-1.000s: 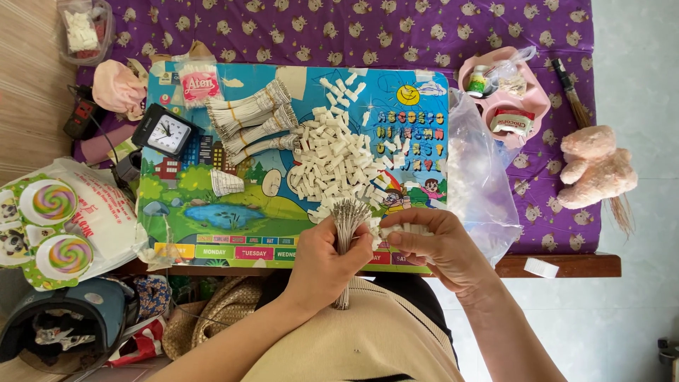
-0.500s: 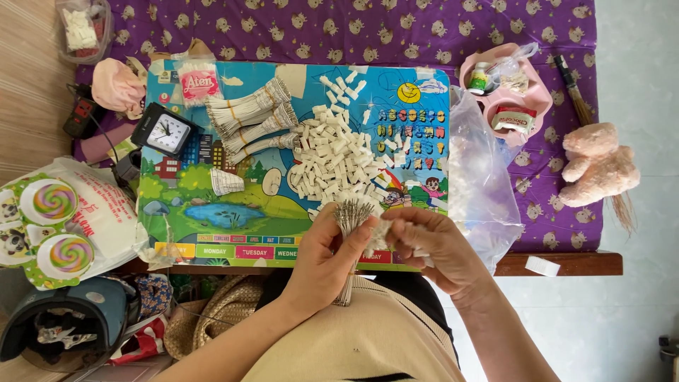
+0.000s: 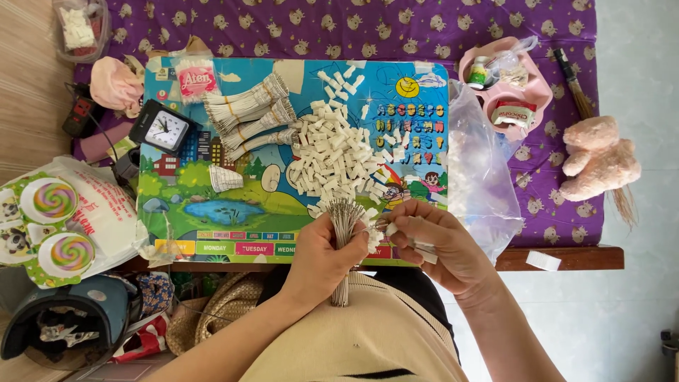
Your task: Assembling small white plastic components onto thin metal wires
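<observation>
The left hand (image 3: pixel 322 255) grips the wire bundle (image 3: pixel 342 226) upright, right hand (image 3: pixel 438 244) touching.

Purple-clothed table (image 3: pixel 566 212) bears picture board (image 3: pixel 233 205), pink tray (image 3: pixel 537 88), plush toy (image 3: pixel 601 159).

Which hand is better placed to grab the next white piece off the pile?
Right, probably. The left hand is closed around the upright bundle of thin sticks, so it is occupied. The right hand only pinches small white pieces at its fingertips and sits just below the pile.
</observation>
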